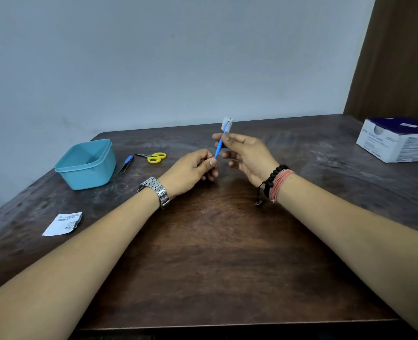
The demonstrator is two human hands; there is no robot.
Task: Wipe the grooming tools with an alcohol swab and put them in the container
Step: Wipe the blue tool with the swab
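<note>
Dark scuffed wood runs across the table (pixel 227 241) under a pale wall, and at about 12 o'clock above its middle I hold a thin blue tool (pixel 218 150): my left hand (pixel 190 169) pinches its lower end, while my right hand (pixel 244 153) pinches the white swab (pixel 227 124) folded over its upper tip. I judge the tool light, stiff and slick, so it is best gripped by the shaft, and the swab soft and damp. Toward 10 o'clock sit the smooth teal plastic container (pixel 86 165), the steel tweezers (pixel 126 164) and the yellow-handled scissors (pixel 154 157).
</note>
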